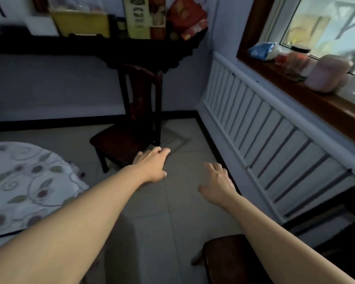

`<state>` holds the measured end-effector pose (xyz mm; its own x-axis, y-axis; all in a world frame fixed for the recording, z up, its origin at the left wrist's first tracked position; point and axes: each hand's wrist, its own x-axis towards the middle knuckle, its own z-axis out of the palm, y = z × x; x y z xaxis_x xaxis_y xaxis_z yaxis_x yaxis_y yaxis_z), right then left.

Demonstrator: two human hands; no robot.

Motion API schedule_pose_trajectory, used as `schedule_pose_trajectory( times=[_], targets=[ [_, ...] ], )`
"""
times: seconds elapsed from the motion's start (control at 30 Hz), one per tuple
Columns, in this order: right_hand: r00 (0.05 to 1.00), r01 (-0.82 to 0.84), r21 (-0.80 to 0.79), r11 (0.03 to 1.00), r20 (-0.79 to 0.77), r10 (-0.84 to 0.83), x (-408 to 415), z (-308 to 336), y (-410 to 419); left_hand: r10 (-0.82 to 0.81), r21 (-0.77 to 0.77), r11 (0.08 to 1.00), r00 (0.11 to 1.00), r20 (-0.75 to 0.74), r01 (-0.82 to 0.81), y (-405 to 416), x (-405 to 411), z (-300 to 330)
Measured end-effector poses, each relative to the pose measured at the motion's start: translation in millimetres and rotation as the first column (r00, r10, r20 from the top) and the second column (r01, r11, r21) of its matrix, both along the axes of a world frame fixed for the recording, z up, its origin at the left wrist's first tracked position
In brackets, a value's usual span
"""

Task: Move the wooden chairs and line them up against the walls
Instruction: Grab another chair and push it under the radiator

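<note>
Both bare arms reach forward and down over the tiled floor (152, 232). The left hand (152, 167) is stretched out, palm down, its fingers (162, 150) nearly straight and loosely spread, holding nothing; it shows just at the near right corner of the seat of a dark wooden chair (129, 130), though whether it touches the seat cannot be told. The right hand (217, 181) hangs over bare floor well apart from that chair, fingers relaxed and slightly bent, gripping nothing. The chair stands upright in the corner of the room, its tall slatted back toward the far wall and tucked under the end of a dark carved worktop (143, 50) that carries blurred boxes and red packets. To the right, a white slatted radiator cover (264, 128) runs along the wall below a brown windowsill (326, 103) holding jars and a blue bag. At the left edge lies a round worktop covered by a white cloth with a leaf pattern (25, 181). A second dark wooden seat (228, 261) shows at the bottom, beneath the right forearm.
</note>
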<state>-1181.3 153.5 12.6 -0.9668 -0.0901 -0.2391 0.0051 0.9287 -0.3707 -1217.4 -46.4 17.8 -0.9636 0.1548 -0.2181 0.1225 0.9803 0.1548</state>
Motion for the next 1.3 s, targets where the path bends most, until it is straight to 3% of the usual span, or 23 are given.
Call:
schedule_pose_trajectory(
  times=[0.3,0.67,1.0,1.3],
  targets=[
    [0.983,-0.185,-0.015,0.983,-0.008,0.184,-74.8,-3.1,-105.3,0.244,0.086,0.965,0.967,0.075,-0.25,-117.4,-24.2,-11.8],
    [0.937,-0.346,-0.042,0.937,-0.05,0.344,-258.6,1.9,-169.2,0.358,0.097,0.929,0.933,0.017,-0.358,-162.0,-175.7,3.4],
    [0.931,-0.361,-0.042,0.932,-0.069,0.358,-393.1,9.7,-224.6,0.354,0.135,0.927,0.935,-0.017,-0.349,-201.9,-299.5,4.3],
    [0.968,-0.239,-0.022,0.971,-0.079,0.237,-503.6,8.8,-295.1,0.271,0.12,0.957,0.962,-0.033,-0.265,-280.0,-430.1,7.8]
  ],
)
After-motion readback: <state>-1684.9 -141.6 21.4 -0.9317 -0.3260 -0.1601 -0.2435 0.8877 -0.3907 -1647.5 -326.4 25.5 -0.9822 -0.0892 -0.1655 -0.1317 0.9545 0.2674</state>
